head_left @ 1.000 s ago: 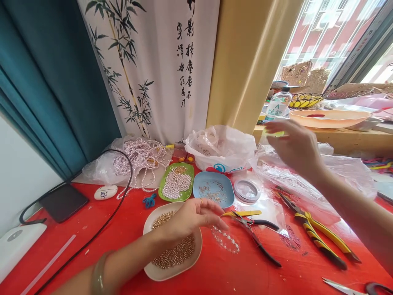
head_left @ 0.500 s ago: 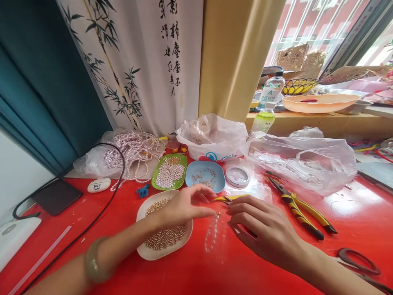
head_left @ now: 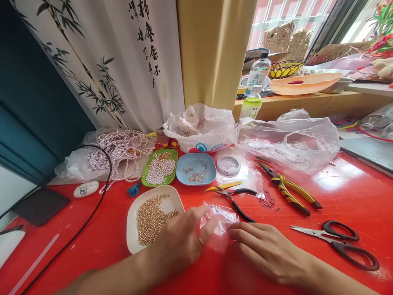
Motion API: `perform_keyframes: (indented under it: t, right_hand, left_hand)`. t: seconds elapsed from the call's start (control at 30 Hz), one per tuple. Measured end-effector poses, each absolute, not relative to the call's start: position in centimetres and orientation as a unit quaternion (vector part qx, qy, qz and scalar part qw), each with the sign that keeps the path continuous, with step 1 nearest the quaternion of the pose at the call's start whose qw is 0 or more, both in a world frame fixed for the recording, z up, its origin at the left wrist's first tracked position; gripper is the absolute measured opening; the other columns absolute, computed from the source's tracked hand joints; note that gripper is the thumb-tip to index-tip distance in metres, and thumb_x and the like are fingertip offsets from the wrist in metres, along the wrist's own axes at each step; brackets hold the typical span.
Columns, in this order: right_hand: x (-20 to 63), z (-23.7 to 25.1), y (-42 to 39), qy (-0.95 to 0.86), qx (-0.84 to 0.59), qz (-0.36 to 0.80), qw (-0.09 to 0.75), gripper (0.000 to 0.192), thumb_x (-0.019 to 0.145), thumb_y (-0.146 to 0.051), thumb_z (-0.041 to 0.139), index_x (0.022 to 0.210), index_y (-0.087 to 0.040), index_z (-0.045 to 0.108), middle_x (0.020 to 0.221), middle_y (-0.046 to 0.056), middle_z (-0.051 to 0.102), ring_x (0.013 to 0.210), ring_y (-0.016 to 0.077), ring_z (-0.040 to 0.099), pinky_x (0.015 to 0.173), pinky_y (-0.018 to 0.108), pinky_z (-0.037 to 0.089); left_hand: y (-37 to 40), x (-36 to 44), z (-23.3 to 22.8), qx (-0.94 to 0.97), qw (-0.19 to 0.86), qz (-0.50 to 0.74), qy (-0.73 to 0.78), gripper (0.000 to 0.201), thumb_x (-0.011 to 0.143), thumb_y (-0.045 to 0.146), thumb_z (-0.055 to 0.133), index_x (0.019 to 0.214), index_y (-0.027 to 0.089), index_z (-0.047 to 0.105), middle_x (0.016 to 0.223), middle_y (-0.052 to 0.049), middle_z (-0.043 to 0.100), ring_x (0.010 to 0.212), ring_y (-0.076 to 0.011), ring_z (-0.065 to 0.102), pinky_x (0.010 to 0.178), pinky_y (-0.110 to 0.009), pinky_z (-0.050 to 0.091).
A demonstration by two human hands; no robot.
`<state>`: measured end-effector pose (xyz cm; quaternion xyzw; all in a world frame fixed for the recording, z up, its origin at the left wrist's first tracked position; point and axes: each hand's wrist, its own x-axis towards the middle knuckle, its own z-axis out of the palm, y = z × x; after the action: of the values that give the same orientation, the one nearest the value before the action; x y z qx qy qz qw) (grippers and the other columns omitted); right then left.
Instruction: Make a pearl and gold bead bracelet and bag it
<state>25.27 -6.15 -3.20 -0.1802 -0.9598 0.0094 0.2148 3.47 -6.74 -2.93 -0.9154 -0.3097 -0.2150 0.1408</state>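
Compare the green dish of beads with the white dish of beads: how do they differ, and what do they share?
The green dish holds pale, pearly beads; the white dish holds small gold ones. The green dish lies farther back, beside the blue dish; the white dish is nearer, next to the left hand. Both rest flat on the red table, uncovered.

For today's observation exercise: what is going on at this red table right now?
A person's left hand and right hand hold a small clear bag between them, low over the red table. A dish of gold beads sits beside the left hand; pliers and scissors lie untouched nearby.
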Motion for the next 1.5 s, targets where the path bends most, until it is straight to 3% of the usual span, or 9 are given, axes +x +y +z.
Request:
perform_keyframes:
  t: [0.07, 0.23, 0.47, 0.77, 0.93, 1.17, 1.5]
  right_hand:
    - [25.6, -3.2, -6.3, -0.961, -0.176, 0.028, 0.210, 0.042, 0.092, -0.011, 0.016, 0.077, -0.016, 0.054, 0.074, 0.008, 0.064, 0.077, 0.0158, 0.059, 0.063, 0.024, 0.048]
    - [26.5, -3.8, -6.9, -0.954, -0.221, 0.039, 0.201, 0.031, 0.092, -0.014, 0.025, 0.087, -0.015, 0.055, 0.077, 0.009, 0.062, 0.081, 0.0167, 0.058, 0.066, 0.026, 0.048]
    - [26.7, -4.6, -7.9, -0.924, -0.319, 0.038, 0.208, 0.028, 0.086, -0.009, 0.033, 0.074, -0.017, 0.056, 0.077, 0.008, 0.059, 0.083, 0.0189, 0.056, 0.066, 0.029, 0.049]
    - [26.8, -4.6, -8.2, -0.902, -0.364, 0.052, 0.227, 0.025, 0.084, -0.011, 0.036, 0.076, -0.020, 0.058, 0.078, 0.006, 0.058, 0.078, 0.0167, 0.055, 0.065, 0.027, 0.047]
    - [26.9, -4.7, -8.4, -0.895, -0.382, 0.079, 0.218, 0.020, 0.084, -0.013, 0.040, 0.077, -0.019, 0.057, 0.080, 0.006, 0.057, 0.075, 0.0174, 0.054, 0.063, 0.029, 0.045]
    - [26.3, -4.7, -8.7, -0.853, -0.460, 0.114, 0.218, 0.020, 0.084, -0.016, 0.040, 0.071, -0.020, 0.055, 0.076, 0.005, 0.056, 0.071, 0.0172, 0.054, 0.062, 0.031, 0.046]
    - [25.4, -5.3, -8.9, -0.833, -0.502, 0.065, 0.222, 0.020, 0.081, -0.018, 0.041, 0.068, -0.019, 0.056, 0.073, 0.006, 0.056, 0.070, 0.0213, 0.052, 0.061, 0.038, 0.047]
  left_hand:
    - [-6.7, 3.4, -3.1, -0.928, 0.139, -0.204, -0.280, 0.021, 0.082, 0.012, 0.043, 0.098, 0.013, 0.055, 0.092, -0.010, 0.062, 0.079, -0.0194, 0.058, 0.058, -0.028, 0.051]
    - [-7.4, 3.5, -4.0, -0.932, 0.127, -0.232, -0.248, 0.015, 0.080, 0.012, 0.045, 0.080, 0.012, 0.060, 0.071, -0.007, 0.064, 0.072, -0.0178, 0.059, 0.060, -0.029, 0.050]
    - [-8.5, 3.7, -4.3, -0.922, 0.099, -0.258, -0.271, 0.016, 0.077, 0.019, 0.048, 0.081, 0.012, 0.062, 0.067, -0.007, 0.063, 0.071, -0.0209, 0.059, 0.059, -0.032, 0.051]
    - [-8.6, 3.7, -4.4, -0.918, 0.095, -0.265, -0.281, 0.015, 0.077, 0.008, 0.047, 0.082, 0.009, 0.061, 0.066, -0.006, 0.061, 0.071, -0.0205, 0.057, 0.054, -0.030, 0.052]
    - [-8.7, 3.7, -4.4, -0.898, 0.018, -0.273, -0.345, 0.016, 0.078, 0.007, 0.045, 0.073, 0.011, 0.060, 0.071, -0.007, 0.060, 0.083, -0.0230, 0.053, 0.058, -0.032, 0.052]
    - [-8.7, 4.2, -3.6, -0.864, -0.060, -0.213, -0.451, 0.019, 0.081, 0.015, 0.043, 0.070, 0.014, 0.059, 0.101, -0.009, 0.057, 0.109, -0.0311, 0.036, 0.086, -0.052, 0.039]
    - [-8.1, 5.0, -3.8, -0.845, -0.081, -0.102, -0.519, 0.023, 0.084, 0.016, 0.037, 0.083, 0.012, 0.059, 0.103, -0.012, 0.051, 0.114, -0.0310, 0.031, 0.095, -0.052, 0.030]
